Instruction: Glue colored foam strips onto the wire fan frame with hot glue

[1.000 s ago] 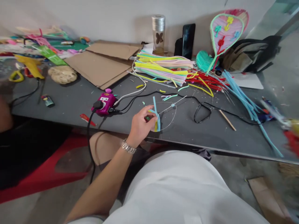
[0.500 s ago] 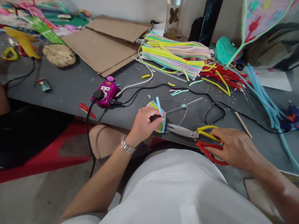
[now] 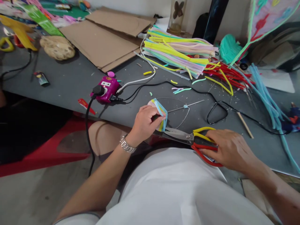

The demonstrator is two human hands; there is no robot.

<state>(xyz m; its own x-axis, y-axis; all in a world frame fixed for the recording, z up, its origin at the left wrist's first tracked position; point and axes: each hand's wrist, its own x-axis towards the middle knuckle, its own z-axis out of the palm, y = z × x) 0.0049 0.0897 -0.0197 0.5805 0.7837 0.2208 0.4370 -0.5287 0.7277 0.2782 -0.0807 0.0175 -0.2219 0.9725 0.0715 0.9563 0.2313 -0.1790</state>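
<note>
Between the thumb and fingers of my left hand (image 3: pixel 147 122) is a small striped pipe-cleaner piece (image 3: pixel 164 116) in blue, yellow and pink, held at the table's front edge. Part of it is covered by my fingers. My right hand (image 3: pixel 228 148) grips scissors (image 3: pixel 185 136) with one yellow and one red handle. Their blade tips point left and reach the lower edge of the striped piece; whether they touch it I cannot tell. A thin wire (image 3: pixel 194 102) with a blue bit on it lies just behind the piece.
A purple power adapter (image 3: pixel 109 89) with black cords stands left of my hands. Bundled pipe cleaners (image 3: pixel 173 51) lie at the back, beside cardboard sheets (image 3: pixel 105 40). Light-blue pipe cleaners (image 3: pixel 267 93) and a wooden stick (image 3: pixel 245 125) are on the right. A glue gun (image 3: pixel 20 31) lies far left.
My right hand has brought the scissors left, up to the striped piece, and their blades are closer together. The blue end that stuck up now lies down along the piece.
</note>
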